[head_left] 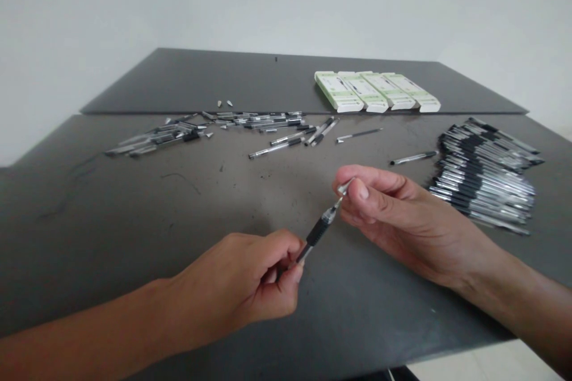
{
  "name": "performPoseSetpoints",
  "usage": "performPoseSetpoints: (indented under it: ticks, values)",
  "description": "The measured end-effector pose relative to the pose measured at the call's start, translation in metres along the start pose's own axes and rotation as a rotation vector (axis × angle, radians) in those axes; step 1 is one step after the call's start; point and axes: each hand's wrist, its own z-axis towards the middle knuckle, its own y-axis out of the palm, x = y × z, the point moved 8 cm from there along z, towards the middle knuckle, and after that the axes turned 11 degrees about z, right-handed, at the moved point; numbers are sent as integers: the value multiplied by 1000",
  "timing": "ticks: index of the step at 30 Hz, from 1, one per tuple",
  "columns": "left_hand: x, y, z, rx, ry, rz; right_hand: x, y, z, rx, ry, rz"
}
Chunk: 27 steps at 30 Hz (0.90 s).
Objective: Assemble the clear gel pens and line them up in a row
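My left hand (263, 274) is closed around the lower barrel of a clear pen with a black grip (318, 231), which tilts up to the right. Between the thumb and index finger of my right hand (388, 208) is a small whitish pen tip cone (344, 188). The pen's point meets or nearly meets this cone; the exact contact is too small to tell. My left fingers hide the rear end of the pen.
A thick pile of pens (482, 178) lies at the right, with a single pen (413, 158) beside it. Loose pens (272, 121) and another cluster (156, 138) lie farther back. Green and white boxes (375, 92) rest on the rear table (201, 83).
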Motion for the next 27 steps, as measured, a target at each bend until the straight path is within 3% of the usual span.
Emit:
performPoseSetpoints:
  ticks: [8,14,27]
  values:
    - [0,1,-1,-45,-31,-21,2,-9,-2,44,-7,-143]
    - [0,-1,2,-55,-48,-38,-8,-6,-3,55,-96,-132]
    - [2,-1,1,-54,-26,-41,3,-5,-3,17,-15,-180]
